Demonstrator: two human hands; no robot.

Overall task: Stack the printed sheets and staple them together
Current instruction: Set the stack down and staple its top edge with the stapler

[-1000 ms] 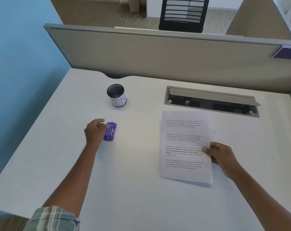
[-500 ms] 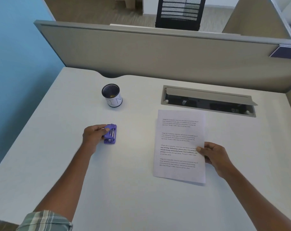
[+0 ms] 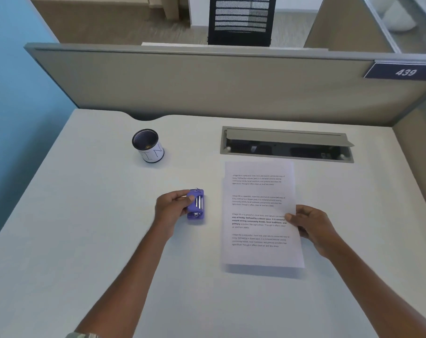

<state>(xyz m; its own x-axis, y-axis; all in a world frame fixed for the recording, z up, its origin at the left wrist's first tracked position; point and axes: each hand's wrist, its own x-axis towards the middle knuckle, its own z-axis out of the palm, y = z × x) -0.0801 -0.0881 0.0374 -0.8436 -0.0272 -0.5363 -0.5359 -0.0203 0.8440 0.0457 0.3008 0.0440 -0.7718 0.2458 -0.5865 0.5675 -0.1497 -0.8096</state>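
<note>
White bench (image 3: 104,240) carries a stack of white printed paper sheets (image 3: 258,191). Right hand (image 3: 313,228) pinches the stack's right edge. Left hand (image 3: 171,209), left of the stack, grips a small purple plastic stapler (image 3: 197,215).

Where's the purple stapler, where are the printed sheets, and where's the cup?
purple stapler (image 3: 197,204): head view, on its shiny metal middle.
printed sheets (image 3: 258,211): head view, on the middle of the top page.
cup (image 3: 154,153): head view, on its white side.
</note>
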